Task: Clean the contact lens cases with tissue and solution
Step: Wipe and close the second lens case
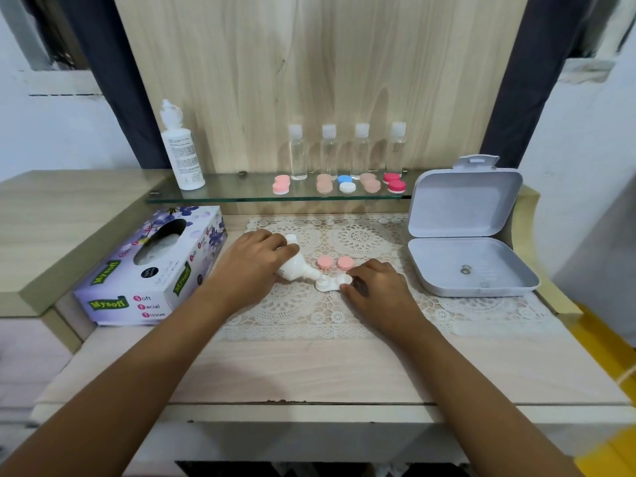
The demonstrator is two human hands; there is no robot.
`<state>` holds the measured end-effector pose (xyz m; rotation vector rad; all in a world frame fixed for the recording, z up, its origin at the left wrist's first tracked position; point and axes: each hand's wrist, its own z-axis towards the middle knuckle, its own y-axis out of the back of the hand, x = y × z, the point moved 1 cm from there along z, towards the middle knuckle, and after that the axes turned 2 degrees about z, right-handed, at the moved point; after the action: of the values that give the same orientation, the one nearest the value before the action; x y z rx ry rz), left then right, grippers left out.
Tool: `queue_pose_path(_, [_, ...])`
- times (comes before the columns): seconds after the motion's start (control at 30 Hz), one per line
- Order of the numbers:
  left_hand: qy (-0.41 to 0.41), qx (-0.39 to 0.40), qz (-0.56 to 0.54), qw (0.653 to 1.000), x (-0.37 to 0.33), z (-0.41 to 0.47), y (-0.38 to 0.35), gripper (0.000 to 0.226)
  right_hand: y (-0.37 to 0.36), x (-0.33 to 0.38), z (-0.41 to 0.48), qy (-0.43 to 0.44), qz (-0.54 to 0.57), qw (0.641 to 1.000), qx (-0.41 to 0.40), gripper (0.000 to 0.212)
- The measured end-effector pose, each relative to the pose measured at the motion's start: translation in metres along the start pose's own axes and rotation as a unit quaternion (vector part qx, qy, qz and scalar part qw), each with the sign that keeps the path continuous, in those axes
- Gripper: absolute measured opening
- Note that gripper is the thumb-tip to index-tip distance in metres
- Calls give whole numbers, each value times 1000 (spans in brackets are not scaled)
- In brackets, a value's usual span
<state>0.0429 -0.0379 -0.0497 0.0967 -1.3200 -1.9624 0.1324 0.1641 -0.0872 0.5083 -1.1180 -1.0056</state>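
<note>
My left hand point(253, 261) grips a small white solution bottle point(296, 266), tilted with its nozzle over the left well of a white contact lens case point(332, 283). The case lies open on the lace mat point(309, 315). My right hand point(377, 287) holds the case's right side with curled fingertips. Two pink caps point(334, 262) lie just behind the case. A tissue box point(151, 270) stands at the left.
A glass shelf point(241, 194) behind carries a tall white bottle point(180, 149), several clear bottles point(346, 149) and several coloured lens cases point(339, 183). An open grey box point(468, 249) sits at the right. The desk edge is near me.
</note>
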Motion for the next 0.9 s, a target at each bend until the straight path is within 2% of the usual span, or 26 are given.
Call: queue_pose_path(0.9, [-7,-30,4,1000,1,0,-3,54,1,0,1,3,-6,1000,7,26])
